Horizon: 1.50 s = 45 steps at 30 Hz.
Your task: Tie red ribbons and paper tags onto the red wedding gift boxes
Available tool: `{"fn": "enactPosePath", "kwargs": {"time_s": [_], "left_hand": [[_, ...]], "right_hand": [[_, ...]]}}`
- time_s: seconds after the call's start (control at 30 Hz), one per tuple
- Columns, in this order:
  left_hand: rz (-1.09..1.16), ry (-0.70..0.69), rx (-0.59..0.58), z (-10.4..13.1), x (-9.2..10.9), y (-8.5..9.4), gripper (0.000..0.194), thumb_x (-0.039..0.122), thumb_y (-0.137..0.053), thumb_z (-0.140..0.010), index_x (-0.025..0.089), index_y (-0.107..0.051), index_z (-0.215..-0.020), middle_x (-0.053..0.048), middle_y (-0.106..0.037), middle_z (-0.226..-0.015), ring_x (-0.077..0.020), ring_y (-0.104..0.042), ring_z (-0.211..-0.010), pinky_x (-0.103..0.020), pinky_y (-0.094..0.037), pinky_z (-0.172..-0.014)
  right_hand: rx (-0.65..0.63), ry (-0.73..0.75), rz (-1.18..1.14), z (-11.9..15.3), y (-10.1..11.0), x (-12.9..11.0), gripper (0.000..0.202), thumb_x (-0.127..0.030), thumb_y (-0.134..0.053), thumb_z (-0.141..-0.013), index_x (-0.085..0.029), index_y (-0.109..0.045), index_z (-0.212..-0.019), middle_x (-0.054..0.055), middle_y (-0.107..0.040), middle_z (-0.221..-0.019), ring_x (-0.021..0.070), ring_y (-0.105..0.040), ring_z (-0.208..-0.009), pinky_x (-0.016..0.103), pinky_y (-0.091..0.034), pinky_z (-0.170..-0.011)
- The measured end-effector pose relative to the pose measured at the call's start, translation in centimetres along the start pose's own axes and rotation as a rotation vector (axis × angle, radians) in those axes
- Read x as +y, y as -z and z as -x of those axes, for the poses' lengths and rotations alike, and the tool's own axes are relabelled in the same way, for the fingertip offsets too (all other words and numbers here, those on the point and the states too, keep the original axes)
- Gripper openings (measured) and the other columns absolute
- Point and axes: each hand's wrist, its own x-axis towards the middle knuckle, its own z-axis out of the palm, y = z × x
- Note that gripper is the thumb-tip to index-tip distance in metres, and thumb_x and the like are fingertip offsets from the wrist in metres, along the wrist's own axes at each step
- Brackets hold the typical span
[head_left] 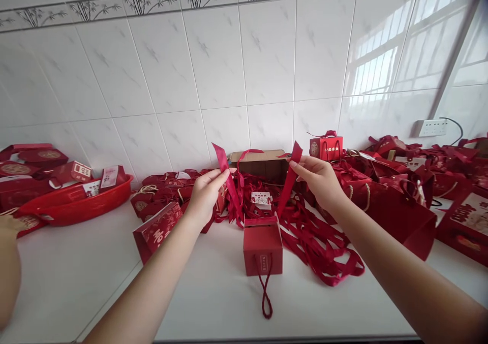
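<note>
A small red box (263,245) with a dark red cord loop stands on the white table, centre. A red ribbon (288,189) rises from behind the box's top in two lengths, spread apart. Pinched between the thumb and fingers of my left hand (208,194) is the left length, its cut end sticking up. My right hand (318,179) pinches the right length in the same way, at about equal height. Where the ribbon meets the box is partly hidden by the box top.
Loose red ribbons (324,247) lie right of the box, before an open cardboard carton (263,156). A red basin (82,204) with boxes is left. Red bags (389,209) crowd the right. Another person's arm (8,273) shows at far left.
</note>
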Motion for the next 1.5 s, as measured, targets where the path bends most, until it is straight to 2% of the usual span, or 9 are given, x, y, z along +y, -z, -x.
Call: {"fn": "enactPosePath", "kwargs": {"time_s": [0.17, 0.3, 0.43, 0.53, 0.8, 1.03, 1.23, 1.4, 1.5], "left_hand": [[0.037, -0.007, -0.033, 0.1, 0.0, -0.6, 0.043, 0.046, -0.075, -0.071, 0.017, -0.075, -0.103, -0.006, -0.074, -0.081, -0.0213, -0.065, -0.08, -0.032, -0.048, -0.077], [0.049, -0.017, -0.03, 0.3, -0.1, -0.7, 0.041, 0.047, -0.075, -0.072, 0.017, -0.076, -0.1, -0.005, -0.074, -0.08, -0.0208, -0.065, -0.082, -0.032, -0.048, -0.078], [0.069, -0.052, 0.023, 0.4, -0.1, -0.7, 0.034, 0.041, -0.081, -0.066, 0.017, -0.077, -0.089, -0.004, -0.074, -0.083, -0.0202, -0.064, -0.087, -0.031, -0.046, -0.083], [0.091, -0.041, 0.059, 0.5, -0.1, -0.7, 0.03, 0.037, -0.083, -0.062, 0.016, -0.076, -0.082, -0.003, -0.073, -0.078, -0.0184, -0.064, -0.08, -0.031, -0.047, -0.08], [0.156, -0.003, 0.072, 1.0, -0.3, -1.0, 0.029, 0.035, -0.085, -0.06, 0.017, -0.077, -0.08, -0.001, -0.072, -0.074, -0.0138, -0.062, -0.074, -0.026, -0.047, -0.074], [0.176, -0.027, 0.053, 0.9, -0.5, -1.1, 0.03, 0.038, -0.084, -0.063, 0.019, -0.077, -0.086, -0.002, -0.075, -0.084, -0.0138, -0.064, -0.079, -0.027, -0.048, -0.081], [0.123, -0.043, 0.028, 1.2, -0.6, -1.4, 0.028, 0.039, -0.08, -0.068, 0.018, -0.077, -0.087, -0.004, -0.076, -0.084, -0.0158, -0.067, -0.079, -0.03, -0.051, -0.082], [0.052, -0.049, -0.046, 1.2, -0.4, -2.2, 0.026, 0.037, -0.081, -0.067, 0.016, -0.074, -0.081, -0.002, -0.074, -0.072, -0.0156, -0.068, -0.074, -0.029, -0.053, -0.08], [0.005, -0.047, -0.1, 1.0, -0.4, -2.7, 0.03, 0.036, -0.083, -0.064, 0.015, -0.073, -0.083, -0.004, -0.075, -0.075, -0.0166, -0.069, -0.075, -0.03, -0.054, -0.08]], "right_hand": [[-0.026, -0.031, -0.048, -0.2, -0.2, -0.3, 0.039, -0.058, -0.067, -0.075, -0.019, -0.068, -0.075, -0.001, -0.055, -0.068, 0.0125, -0.049, -0.065, 0.026, -0.041, -0.063], [-0.023, -0.041, -0.025, -0.3, -0.3, -0.6, 0.041, -0.059, -0.067, -0.072, -0.018, -0.067, -0.071, 0.0, -0.059, -0.072, 0.013, -0.05, -0.069, 0.025, -0.041, -0.064], [-0.008, -0.068, -0.064, -0.3, -0.4, -0.7, 0.036, -0.055, -0.069, -0.072, -0.019, -0.072, -0.076, 0.002, -0.065, -0.079, 0.0153, -0.056, -0.078, 0.026, -0.043, -0.067], [0.026, -0.09, -0.116, -0.3, -0.6, -0.6, 0.031, -0.049, -0.07, -0.073, -0.021, -0.075, -0.083, 0.003, -0.069, -0.087, 0.0179, -0.058, -0.088, 0.027, -0.044, -0.069], [0.075, -0.134, -0.185, -0.4, -0.5, -0.8, 0.027, -0.046, -0.074, -0.07, -0.022, -0.075, -0.081, 0.004, -0.071, -0.092, 0.0186, -0.06, -0.091, 0.028, -0.045, -0.069], [0.04, -0.106, -0.172, -0.5, -0.6, -0.7, 0.026, -0.046, -0.072, -0.073, -0.022, -0.075, -0.082, 0.004, -0.072, -0.091, 0.0189, -0.062, -0.092, 0.027, -0.047, -0.069], [0.016, -0.083, -0.26, -0.5, -1.3, -0.8, 0.026, -0.043, -0.073, -0.073, -0.017, -0.07, -0.078, 0.003, -0.07, -0.073, 0.015, -0.066, -0.074, 0.03, -0.053, -0.075], [-0.029, -0.085, -0.146, -0.6, -2.8, -1.2, 0.024, -0.034, -0.073, -0.072, -0.018, -0.065, -0.087, -0.001, -0.067, -0.061, 0.0121, -0.062, -0.056, 0.027, -0.05, -0.06], [-0.146, -0.078, -0.088, -0.5, -3.8, -1.6, 0.021, -0.032, -0.066, -0.076, -0.016, -0.069, -0.09, -0.001, -0.066, -0.064, 0.0098, -0.058, -0.052, 0.026, -0.049, -0.057]]}}
